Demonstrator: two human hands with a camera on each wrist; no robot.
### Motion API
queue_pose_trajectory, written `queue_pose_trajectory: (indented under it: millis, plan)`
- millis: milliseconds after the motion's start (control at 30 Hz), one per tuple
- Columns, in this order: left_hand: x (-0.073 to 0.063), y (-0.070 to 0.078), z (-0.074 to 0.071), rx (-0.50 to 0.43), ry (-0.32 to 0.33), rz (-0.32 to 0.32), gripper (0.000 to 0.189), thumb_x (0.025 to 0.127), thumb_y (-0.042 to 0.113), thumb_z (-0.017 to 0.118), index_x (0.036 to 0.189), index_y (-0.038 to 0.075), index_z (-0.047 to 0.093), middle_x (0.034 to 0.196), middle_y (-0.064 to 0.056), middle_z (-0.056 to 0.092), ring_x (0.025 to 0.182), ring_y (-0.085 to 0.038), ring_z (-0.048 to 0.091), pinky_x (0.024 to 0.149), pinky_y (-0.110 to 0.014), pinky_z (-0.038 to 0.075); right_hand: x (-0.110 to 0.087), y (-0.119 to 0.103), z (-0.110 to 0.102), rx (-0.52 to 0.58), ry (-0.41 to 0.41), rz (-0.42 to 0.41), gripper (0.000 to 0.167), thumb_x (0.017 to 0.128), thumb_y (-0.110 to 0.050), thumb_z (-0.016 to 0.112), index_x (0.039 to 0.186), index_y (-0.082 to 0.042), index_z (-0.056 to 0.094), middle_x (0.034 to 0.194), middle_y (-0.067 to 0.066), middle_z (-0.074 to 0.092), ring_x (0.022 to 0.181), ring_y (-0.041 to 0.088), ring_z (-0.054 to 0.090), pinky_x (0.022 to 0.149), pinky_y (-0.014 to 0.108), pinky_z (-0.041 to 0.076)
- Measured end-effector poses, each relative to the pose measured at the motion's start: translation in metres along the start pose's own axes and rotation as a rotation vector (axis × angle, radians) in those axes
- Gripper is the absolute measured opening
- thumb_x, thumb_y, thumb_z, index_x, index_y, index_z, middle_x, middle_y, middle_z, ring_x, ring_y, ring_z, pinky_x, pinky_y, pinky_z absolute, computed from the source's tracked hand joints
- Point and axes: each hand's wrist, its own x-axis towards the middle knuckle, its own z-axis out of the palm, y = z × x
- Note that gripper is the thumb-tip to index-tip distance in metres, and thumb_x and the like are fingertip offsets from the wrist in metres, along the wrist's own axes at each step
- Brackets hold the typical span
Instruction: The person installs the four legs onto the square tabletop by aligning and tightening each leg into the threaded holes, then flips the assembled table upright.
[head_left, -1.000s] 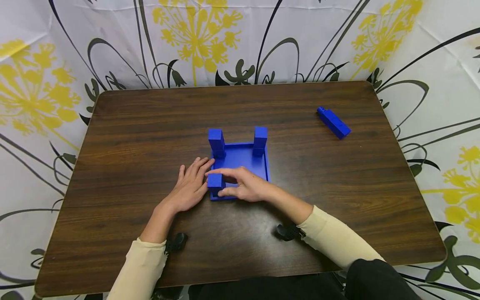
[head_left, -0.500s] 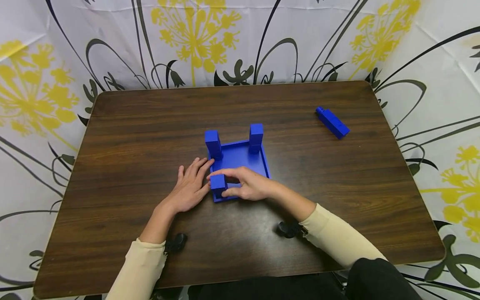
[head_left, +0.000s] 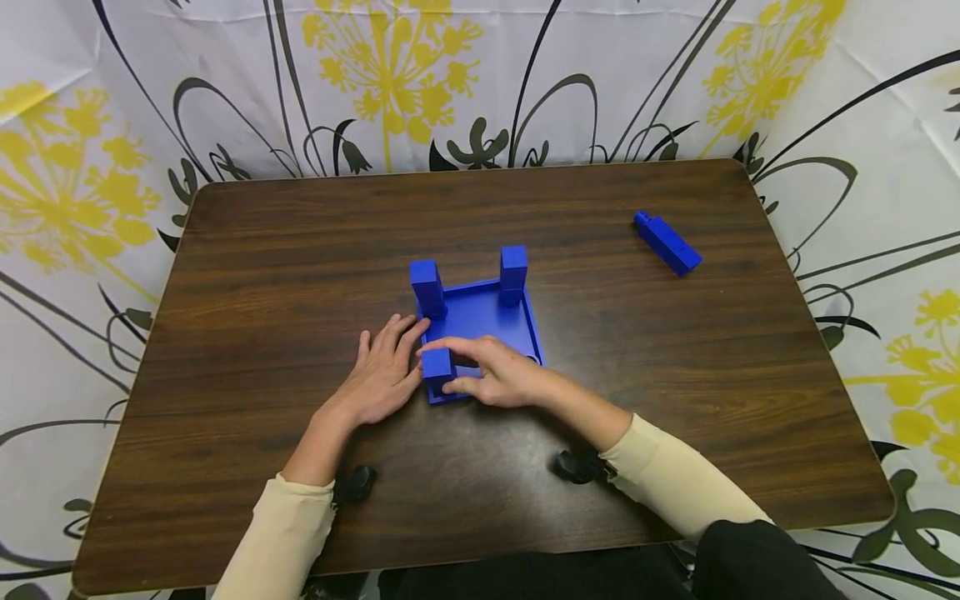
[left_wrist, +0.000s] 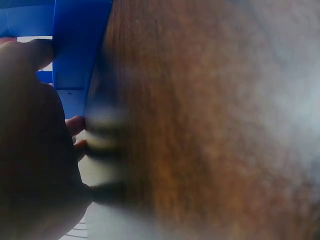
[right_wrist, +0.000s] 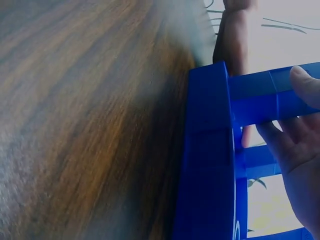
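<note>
A square blue base (head_left: pixel 483 321) with a raised rim lies on the table, blue posts standing at three of its corners. My right hand (head_left: pixel 501 372) pinches the near-left post (head_left: pixel 437 365) between thumb and fingers. The right wrist view shows the thumb on one side of that post (right_wrist: pixel 252 95) and fingers on the other. Fingers extended, my left hand (head_left: pixel 384 377) lies flat on the table against the base's left side. In the left wrist view it touches the blue side wall (left_wrist: pixel 75 60). The base's near-right corner is mostly hidden behind my right hand.
A loose blue post (head_left: pixel 667 243) with a round peg end lies at the table's far right. Two posts, the far-left one (head_left: pixel 427 287) and far-right one (head_left: pixel 513 275), rise from the base. A patterned cloth (head_left: pixel 480 83) hangs behind the brown table (head_left: pixel 285 242).
The base has turned slightly counterclockwise: its far posts shifted left, its near-left post a little right. My right hand kept its pinch and moved with it. My left hand has barely moved.
</note>
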Motion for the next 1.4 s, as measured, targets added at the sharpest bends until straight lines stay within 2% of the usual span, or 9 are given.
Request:
queue_pose_trajectory:
  millis: [233,333,433,667,833,967,1133,1300,1400]
  plan:
    - [0.002,-0.003,0.002,-0.004,-0.010,-0.004,0.061,0.104,0.040,0.038,0.158,0.025,0.013,0.161,-0.011,0.011,0.149,-0.032,-0.001,0.109,-0.067,-0.003,-0.002,-0.002,-0.003,-0.006,-0.003,0.045,0.054,0.093,-0.011,0.068,0.143,-0.007,0.048,0.101,0.002,0.065,0.077,0.017,0.053,0.092,0.045,0.045]
    - [0.002,-0.005,0.003,-0.020,-0.004,0.012,0.061,0.104,0.039,0.038,0.158,0.025,0.013,0.161,-0.012,0.011,0.149,-0.034,0.000,0.108,-0.069,-0.004,-0.003,-0.003,-0.001,-0.018,-0.006,0.046,0.054,0.095,-0.014,0.066,0.145,-0.009,0.045,0.117,0.004,0.066,0.100,0.013,0.059,0.099,0.040,0.043]
    - [0.002,-0.008,0.004,-0.020,-0.016,0.014,0.063,0.104,0.036,0.039,0.159,0.026,0.009,0.161,-0.011,0.010,0.149,-0.033,-0.001,0.108,-0.068,-0.004,-0.004,-0.003,0.002,-0.024,0.000,0.041,0.054,0.096,-0.015,0.065,0.145,-0.009,0.045,0.139,0.007,0.056,0.129,0.009,0.047,0.108,0.035,0.036]
    - [0.002,-0.015,0.010,-0.016,-0.028,-0.010,0.069,0.104,0.046,0.037,0.159,0.028,-0.002,0.162,-0.007,0.009,0.149,-0.026,-0.003,0.110,-0.064,-0.007,-0.007,-0.006,-0.001,-0.076,-0.005,0.094,0.060,0.093,-0.019,0.070,0.147,-0.013,0.045,0.143,0.006,0.052,0.130,0.012,0.047,0.106,0.033,0.038]
    - [0.001,-0.015,0.011,-0.022,-0.014,-0.004,0.070,0.103,0.053,0.034,0.159,0.028,-0.001,0.162,-0.007,0.010,0.149,-0.027,-0.003,0.110,-0.064,-0.007,-0.016,-0.007,-0.020,-0.001,-0.010,0.109,0.062,0.090,-0.014,0.073,0.146,-0.006,0.045,0.142,0.009,0.053,0.127,0.015,0.052,0.104,0.030,0.040]
    - [0.000,-0.009,0.007,-0.025,-0.003,0.015,0.068,0.104,0.047,0.036,0.159,0.022,0.003,0.161,-0.010,0.012,0.149,-0.031,-0.001,0.109,-0.066,-0.005,-0.033,-0.004,-0.049,0.061,0.103,0.109,0.046,0.089,-0.008,0.073,0.132,-0.001,0.058,0.124,0.011,0.065,0.113,0.017,0.062,0.098,0.034,0.046]
    - [-0.001,-0.006,0.003,-0.020,-0.009,0.021,0.068,0.105,0.042,0.038,0.159,0.020,0.004,0.161,-0.011,0.011,0.149,-0.032,0.000,0.109,-0.066,-0.005,-0.060,0.001,-0.094,0.012,0.340,0.156,0.032,0.088,0.001,0.071,0.119,0.004,0.065,0.109,0.017,0.069,0.099,0.025,0.066,0.088,0.041,0.052]
    - [0.000,-0.011,0.007,-0.043,0.012,0.034,0.068,0.104,0.048,0.035,0.159,0.021,0.005,0.161,-0.012,0.012,0.149,-0.032,0.000,0.108,-0.067,-0.006,-0.093,0.022,-0.139,-0.292,0.617,0.323,0.026,0.089,-0.005,0.072,0.114,0.000,0.068,0.107,0.013,0.070,0.096,0.024,0.067,0.084,0.037,0.053]
    - [-0.001,-0.008,0.005,-0.045,0.016,0.033,0.068,0.104,0.048,0.035,0.159,0.019,0.007,0.161,-0.013,0.013,0.149,-0.034,0.001,0.108,-0.068,-0.006,-0.110,0.034,-0.162,-0.482,0.750,0.479,0.031,0.089,-0.012,0.073,0.118,-0.002,0.067,0.114,0.014,0.067,0.104,0.029,0.064,0.091,0.044,0.049]
